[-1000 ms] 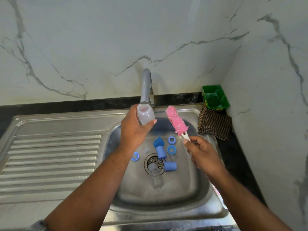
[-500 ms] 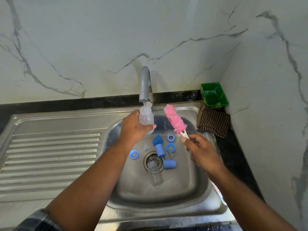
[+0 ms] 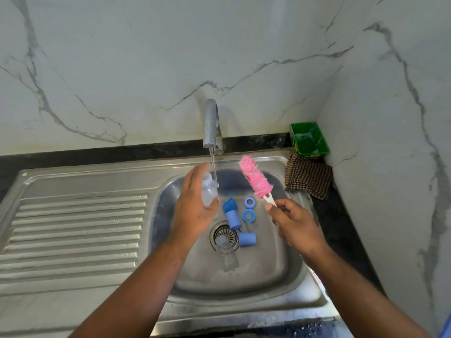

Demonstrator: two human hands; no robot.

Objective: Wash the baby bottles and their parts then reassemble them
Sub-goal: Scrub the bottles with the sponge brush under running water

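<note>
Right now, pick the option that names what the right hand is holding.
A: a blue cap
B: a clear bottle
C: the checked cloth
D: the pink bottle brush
D: the right hand pinches the pink bottle brush at its lower end with the fluffy head pointing up, while the clear bottle is in the left hand under the water running from the tap.

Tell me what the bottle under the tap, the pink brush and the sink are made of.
The bottle: translucent plastic, probably; cloudy-clear and smooth. The brush: pink head of sponge or soft fibre, matte and ragged, I cannot tell which; white handle looks like plastic. The sink: stainless steel, likely; grey brushed sheen, reflections, pressed drainer ridges.
</note>
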